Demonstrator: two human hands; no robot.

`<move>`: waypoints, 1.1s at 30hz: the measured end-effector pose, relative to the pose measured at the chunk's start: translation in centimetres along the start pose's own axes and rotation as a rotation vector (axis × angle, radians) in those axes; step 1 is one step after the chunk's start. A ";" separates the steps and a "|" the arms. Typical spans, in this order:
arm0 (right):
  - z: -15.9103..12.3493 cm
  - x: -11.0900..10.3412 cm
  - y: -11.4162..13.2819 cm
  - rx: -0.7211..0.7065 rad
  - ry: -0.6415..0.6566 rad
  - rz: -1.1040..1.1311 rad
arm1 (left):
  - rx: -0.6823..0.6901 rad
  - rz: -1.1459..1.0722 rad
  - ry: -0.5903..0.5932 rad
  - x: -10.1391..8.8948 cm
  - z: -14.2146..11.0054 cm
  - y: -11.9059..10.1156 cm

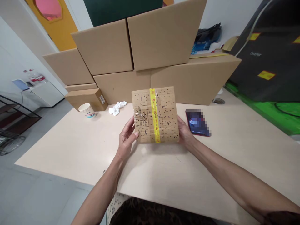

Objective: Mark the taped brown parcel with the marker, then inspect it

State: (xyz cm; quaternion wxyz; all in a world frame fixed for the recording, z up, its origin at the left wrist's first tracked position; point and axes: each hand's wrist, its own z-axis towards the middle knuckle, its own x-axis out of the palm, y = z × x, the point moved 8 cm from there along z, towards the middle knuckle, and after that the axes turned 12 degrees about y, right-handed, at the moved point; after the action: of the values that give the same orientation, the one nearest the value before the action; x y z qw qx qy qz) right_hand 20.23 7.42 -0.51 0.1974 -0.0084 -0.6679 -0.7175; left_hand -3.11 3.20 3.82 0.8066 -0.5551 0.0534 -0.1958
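The speckled box (167,117) is held between the two hands, just above the worktop (93,150) or touching it; which of the two cannot be told. The left grip (130,132) is clamped on its left side, the thumb near the lower left corner and the fingers along the edge. The right grip (182,129) is clamped on the opposite side, its fingers partly hidden by the box. Between the grips, a strip of yellow tape (154,117) with red marks runs down the face of the box, and a printed frame (143,116) lies on the side nearer the left grip.

Just to the right of the right grip, a phone (198,123) with a red edge lies on the worktop. Beyond the left grip and to its left are a crumpled white tissue (117,108) and, farther left, a paper cup (87,110); a low brown carton (86,98) stands right behind the cup. Straight beyond both grips rise stacked cartons (161,37), with a dark green box (124,9) on top. Beyond the right grip and higher up, dark and blue items (207,37) sit above the right-hand carton (194,79)
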 end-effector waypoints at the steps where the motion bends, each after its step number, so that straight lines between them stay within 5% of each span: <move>1: 0.0 0.0 0.4 -0.014 -0.004 -0.005 | 0.013 -0.001 -0.015 -0.1 0.0 -0.1; 10: -0.1 -0.3 1.6 -0.080 -0.050 -0.018 | -0.029 -0.025 -0.057 -0.3 0.2 0.1; 17: -0.3 -0.1 0.6 -0.026 -0.028 0.117 | -0.167 -0.100 0.084 0.6 0.3 1.4; 27: -0.2 1.5 0.4 -0.062 0.077 0.152 | -0.162 -0.233 -0.403 -3.0 -0.5 1.7; 33: -1.4 4.0 0.7 0.000 0.277 0.098 | -0.156 -0.205 -0.406 -3.2 -0.2 1.5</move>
State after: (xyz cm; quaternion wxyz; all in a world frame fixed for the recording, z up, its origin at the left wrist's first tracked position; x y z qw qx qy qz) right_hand 17.15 4.93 1.11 0.3224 0.0584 -0.6330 -0.7014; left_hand -5.70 4.63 1.98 0.7313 -0.6463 -0.1517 -0.1564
